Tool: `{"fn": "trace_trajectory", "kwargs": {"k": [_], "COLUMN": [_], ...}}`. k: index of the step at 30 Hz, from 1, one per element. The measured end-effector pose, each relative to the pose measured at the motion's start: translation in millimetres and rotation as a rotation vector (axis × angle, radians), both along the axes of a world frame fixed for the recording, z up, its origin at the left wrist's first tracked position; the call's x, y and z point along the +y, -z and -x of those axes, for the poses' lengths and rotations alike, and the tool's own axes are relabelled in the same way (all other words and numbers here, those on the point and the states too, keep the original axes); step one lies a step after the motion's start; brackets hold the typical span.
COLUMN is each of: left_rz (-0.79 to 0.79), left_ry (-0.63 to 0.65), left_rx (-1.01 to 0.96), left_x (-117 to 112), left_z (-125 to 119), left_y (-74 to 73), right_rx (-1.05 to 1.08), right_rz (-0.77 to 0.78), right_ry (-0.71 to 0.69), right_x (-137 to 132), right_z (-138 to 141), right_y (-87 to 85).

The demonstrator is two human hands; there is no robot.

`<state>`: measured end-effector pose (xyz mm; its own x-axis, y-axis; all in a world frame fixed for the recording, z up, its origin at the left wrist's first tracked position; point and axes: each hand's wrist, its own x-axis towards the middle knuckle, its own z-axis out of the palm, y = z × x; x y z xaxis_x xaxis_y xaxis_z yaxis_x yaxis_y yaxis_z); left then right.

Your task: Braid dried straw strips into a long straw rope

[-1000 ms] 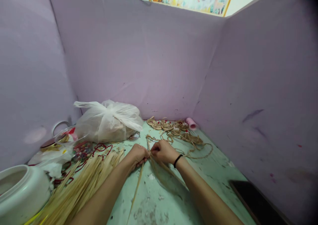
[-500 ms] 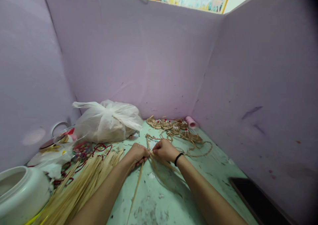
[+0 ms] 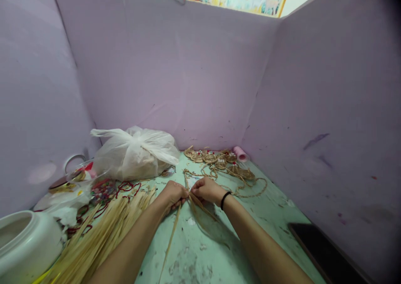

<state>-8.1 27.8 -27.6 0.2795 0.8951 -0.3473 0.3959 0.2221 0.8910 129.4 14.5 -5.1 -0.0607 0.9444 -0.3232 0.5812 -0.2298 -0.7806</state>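
Note:
My left hand (image 3: pixel 175 195) is closed, pinching the near end of a braided straw cord (image 3: pixel 186 178) at the middle of the table. Close beside it, my right hand (image 3: pixel 207 190), with a black band at the wrist, is also closed, its fingertips on the straw where the cord ends. From between the hands, loose straw strands (image 3: pixel 205 221) fan out toward me and to the right. One thin strand (image 3: pixel 171 242) hangs down from under my left hand. My fingers hide the exact crossing of the strands.
A bundle of dry straw (image 3: pixel 103 234) lies left of my forearm, by a white pot (image 3: pixel 31 244). Behind are a white plastic bag (image 3: pixel 134 152), beads (image 3: pixel 103 191) and red yarn (image 3: pixel 128 186). Woven straw pieces (image 3: pixel 219 161), a pink thread spool (image 3: pixel 240 154) and a dark flat object (image 3: pixel 322 250) lie rightward.
My right hand has shifted slightly left, closer to the left hand. The strands below it have swung and spread differently. My left hand stays in place.

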Motion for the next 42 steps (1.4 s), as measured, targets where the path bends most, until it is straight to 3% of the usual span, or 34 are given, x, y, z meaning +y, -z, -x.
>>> {"fn": "trace_trajectory", "kwargs": {"k": [4, 13, 19, 24, 29, 35, 38, 42], "left_rz": [-0.006, -0.033, -0.077, -0.079, -0.044, -0.05, -0.077, -0.084], "left_ry": [0.002, 0.022, 0.011, 0.006, -0.027, -0.047, -0.004, 0.143], "left_rx": [-0.027, -0.023, -0.01, -0.06, -0.15, -0.176, -0.155, -0.122], "left_x": [0, -3, -3, -5, -5, -5, -5, -3], "left_z": [0, -3, 0, 1, 1, 0, 0, 5], "left_y": [0.7, -4.0, -6.6, -8.1, -8.9, -11.9, -9.3, -6.9], "right_rx": [0.196, 0.151, 0.36, 0.291, 0.381, 0.628, 0.581, 0.445], "right_rz": [0.105, 0.082, 0.195, 0.112, 0.135, 0.304, 0.354, 0.251], "right_ry": [0.057, 0.101, 0.083, 0.104, 0.197, 0.131, 0.142, 0.115], "right_x": [-4, 5, -1, -2, -3, -7, -5, -2], "right_z": [3, 4, 2, 4, 10, 12, 9, 6], "right_y": [-4.7, 10.5, -3.0, -3.5, 0.1, -1.5, 3.4, 12.5]}}
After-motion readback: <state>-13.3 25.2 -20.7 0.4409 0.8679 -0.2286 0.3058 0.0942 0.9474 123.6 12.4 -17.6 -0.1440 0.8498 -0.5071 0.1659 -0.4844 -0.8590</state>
